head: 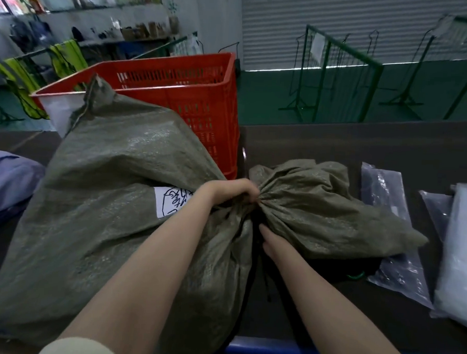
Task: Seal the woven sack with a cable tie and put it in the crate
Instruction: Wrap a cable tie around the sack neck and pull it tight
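Note:
A large grey-green woven sack (113,176) lies on the dark table, full, with a white label on its side. Its mouth is gathered into a neck at the middle, and the loose end (317,205) fans out to the right. My left hand (234,190) is closed around the neck from above. My right hand (273,242) is tucked under the neck, its fingers mostly hidden by the fabric. A thin black strip (267,287), possibly the cable tie, hangs below the neck. The red slatted crate (204,94) stands behind the sack.
Clear plastic bags (387,212) and a white bag (464,251) lie on the table (364,145) at the right. A bluish bundle (5,178) sits at the left edge. Green metal racks (341,60) stand on the floor beyond. A blue rail (272,352) runs along the near edge.

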`<state>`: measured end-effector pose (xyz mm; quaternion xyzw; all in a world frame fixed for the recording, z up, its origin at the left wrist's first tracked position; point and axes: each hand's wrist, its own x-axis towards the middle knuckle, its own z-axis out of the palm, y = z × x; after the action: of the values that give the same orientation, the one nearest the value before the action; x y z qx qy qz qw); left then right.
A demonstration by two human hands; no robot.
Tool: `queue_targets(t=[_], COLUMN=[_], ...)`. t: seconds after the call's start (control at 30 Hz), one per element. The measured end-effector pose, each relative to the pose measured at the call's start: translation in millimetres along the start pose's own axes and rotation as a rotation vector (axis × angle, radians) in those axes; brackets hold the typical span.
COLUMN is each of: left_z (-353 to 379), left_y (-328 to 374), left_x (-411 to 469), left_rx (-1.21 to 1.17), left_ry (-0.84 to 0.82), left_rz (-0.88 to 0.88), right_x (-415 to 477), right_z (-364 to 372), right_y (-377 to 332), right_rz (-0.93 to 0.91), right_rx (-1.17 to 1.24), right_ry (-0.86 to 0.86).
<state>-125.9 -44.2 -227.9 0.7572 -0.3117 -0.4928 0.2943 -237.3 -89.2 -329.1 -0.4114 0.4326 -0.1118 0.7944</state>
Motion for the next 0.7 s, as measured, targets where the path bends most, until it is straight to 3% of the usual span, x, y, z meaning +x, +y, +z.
queue_targets(t=[0.1,0.2,0.4,0.57,0.7], left_z=[-5,-4,-5,-14,-16], left_y=[1,-3,-7,-3,1], left_x=[9,23,27,28,29], left_rx=[-0.073,0.15,0.135,0.073,0.215], left_ry=[0.192,0.478,0.644,0.781,0.828], left_rz=[-0.046,-0.12,-0.044,0.096,0.135], right_x=[-10,-8,-6,-16,-43], right_z=[6,9,1,-2,-12], right_y=[-7,-10,-3,24,29], right_rz=[0.008,-0.045,-0.037,0.022,-0.205], right_rx=[0.189,0.027,-0.104,-0.429,-0.841], right_ry=[-0.076,-0.108,-0.101,0.009,0.003])
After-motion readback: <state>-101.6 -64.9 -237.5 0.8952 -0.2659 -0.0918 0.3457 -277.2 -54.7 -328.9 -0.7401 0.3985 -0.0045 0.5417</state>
